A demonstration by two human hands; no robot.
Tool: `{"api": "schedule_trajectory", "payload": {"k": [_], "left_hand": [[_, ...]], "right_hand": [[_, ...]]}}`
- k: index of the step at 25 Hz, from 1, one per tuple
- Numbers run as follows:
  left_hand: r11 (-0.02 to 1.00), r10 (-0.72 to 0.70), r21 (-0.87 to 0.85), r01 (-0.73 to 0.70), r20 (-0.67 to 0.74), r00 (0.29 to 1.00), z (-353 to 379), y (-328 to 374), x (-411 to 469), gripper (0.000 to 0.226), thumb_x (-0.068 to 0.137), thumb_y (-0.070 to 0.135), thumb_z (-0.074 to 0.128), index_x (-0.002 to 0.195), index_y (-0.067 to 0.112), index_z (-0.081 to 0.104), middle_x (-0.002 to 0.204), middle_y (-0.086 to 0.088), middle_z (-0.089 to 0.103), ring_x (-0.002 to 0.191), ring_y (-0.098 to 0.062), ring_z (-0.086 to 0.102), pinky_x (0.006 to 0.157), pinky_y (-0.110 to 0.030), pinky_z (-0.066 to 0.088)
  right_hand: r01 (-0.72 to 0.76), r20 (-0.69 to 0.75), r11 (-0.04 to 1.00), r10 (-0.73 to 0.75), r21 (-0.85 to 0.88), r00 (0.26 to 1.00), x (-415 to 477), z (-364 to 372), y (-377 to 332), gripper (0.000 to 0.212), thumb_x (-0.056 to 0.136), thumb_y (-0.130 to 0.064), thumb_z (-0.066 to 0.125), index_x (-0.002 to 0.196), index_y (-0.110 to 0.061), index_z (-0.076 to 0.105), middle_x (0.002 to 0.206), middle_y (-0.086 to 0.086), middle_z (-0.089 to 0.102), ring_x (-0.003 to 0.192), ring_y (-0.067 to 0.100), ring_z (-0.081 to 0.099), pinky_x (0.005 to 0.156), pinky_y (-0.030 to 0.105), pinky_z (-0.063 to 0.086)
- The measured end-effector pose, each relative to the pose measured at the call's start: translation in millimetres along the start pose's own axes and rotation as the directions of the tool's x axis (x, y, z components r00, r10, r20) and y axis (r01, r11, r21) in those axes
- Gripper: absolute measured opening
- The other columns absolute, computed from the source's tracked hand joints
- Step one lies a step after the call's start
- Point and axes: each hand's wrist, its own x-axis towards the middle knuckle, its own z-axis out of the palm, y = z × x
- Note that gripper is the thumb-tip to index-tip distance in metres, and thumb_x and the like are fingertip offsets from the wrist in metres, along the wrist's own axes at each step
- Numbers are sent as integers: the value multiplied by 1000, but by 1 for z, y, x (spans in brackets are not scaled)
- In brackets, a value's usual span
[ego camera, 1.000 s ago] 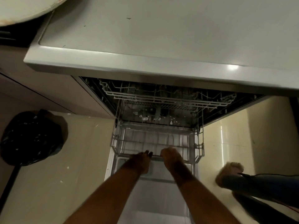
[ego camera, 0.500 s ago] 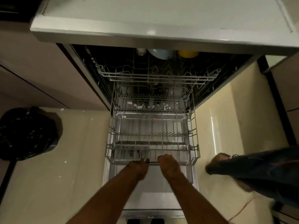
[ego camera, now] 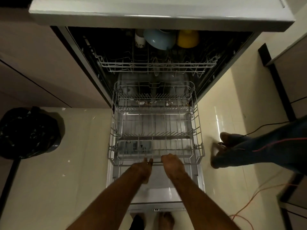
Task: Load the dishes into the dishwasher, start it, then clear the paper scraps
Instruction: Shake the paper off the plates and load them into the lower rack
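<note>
Gripping front rail of grey wire lower rack (ego camera: 152, 127), left hand (ego camera: 142, 168), right hand (ego camera: 172, 165) seemingly curled; lying lengthwise straight ahead.

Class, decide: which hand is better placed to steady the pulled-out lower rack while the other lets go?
Probably the right hand: its fingers curl fully over the front rail of the lower rack, whereas the left hand seems to hook it with fingertips only.

Both arms are held outstretched, side by side.
The rack rail (ego camera: 157, 162) is gripped by the left hand (ego camera: 142, 166) and right hand (ego camera: 172, 163), fingers curled over it.
</note>
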Motion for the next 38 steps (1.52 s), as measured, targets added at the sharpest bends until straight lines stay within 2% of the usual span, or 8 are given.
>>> {"api": "schedule_trajectory", "payload": {"k": [3,9,13,19,27,31,35,38], "left_hand": [[1000,-16,-7,16,17,1000,12,4,-5,115,86,-7,68,162,27,-11,170,-7,-16,152,-39,26,117,-50,40],[999,-21,24,21,-26,999,28,6,-5,120,85,-7,70,161,25,-17,168,-10,-23,152,-39,26,113,-47,44],[993,-20,114,31,-96,995,23,9,-9,114,88,-3,69,162,19,-14,169,-15,-18,156,-43,6,123,-54,28],[993,32,114,18,-421,906,-19,12,-58,97,96,10,59,162,9,-12,170,-17,-15,158,-36,-3,128,-48,10],[998,59,47,-38,-675,736,-87,-1,-193,91,101,19,54,163,14,-13,171,-13,-13,159,-31,-3,129,-44,8],[1000,-2,-12,-11,-769,639,-111,-9,-276,86,104,28,52,164,14,-8,170,-9,-16,159,-30,-3,128,-43,5],[999,-50,-28,46,-796,603,-126,-19,-354,96,97,20,57,163,12,-11,172,-12,-11,159,-28,-3,127,-42,7],[995,-94,-55,86,-817,568,-127,-30,-406,98,97,20,59,163,14,-13,171,-10,-15,159,-26,-7,127,-41,3]], "right_hand": [[38,153,998,-30,-54,988,-12,6,-2,34,104,-11,52,138,-7,57,138,16,58,128,32,55,104,36,46],[-8,180,999,14,-33,984,-14,11,-1,34,105,-12,52,139,-11,56,139,14,57,128,28,55,106,35,47],[-35,259,999,35,-3,965,-9,-4,-5,33,106,-18,52,138,-12,59,135,11,61,125,26,60,104,34,50],[60,-50,998,-59,21,997,-21,-66,-21,60,107,-49,43,158,-19,36,162,9,40,149,30,36,124,45,30],[215,-129,976,-217,-33,968,-84,-205,-74,81,104,-65,35,167,-21,10,175,3,9,161,24,4,130,47,2],[274,-185,958,-286,-90,940,-121,-279,-117,80,105,-65,30,167,-20,10,175,2,9,162,22,3,131,47,2],[351,-280,928,-372,-124,885,-153,-328,-159,95,87,-66,2,166,-17,20,173,6,19,161,25,13,129,50,7],[399,-322,904,-427,-152,845,-175,-354,-190,94,87,-64,5,165,-16,22,172,7,21,160,26,15,129,50,8]]}}
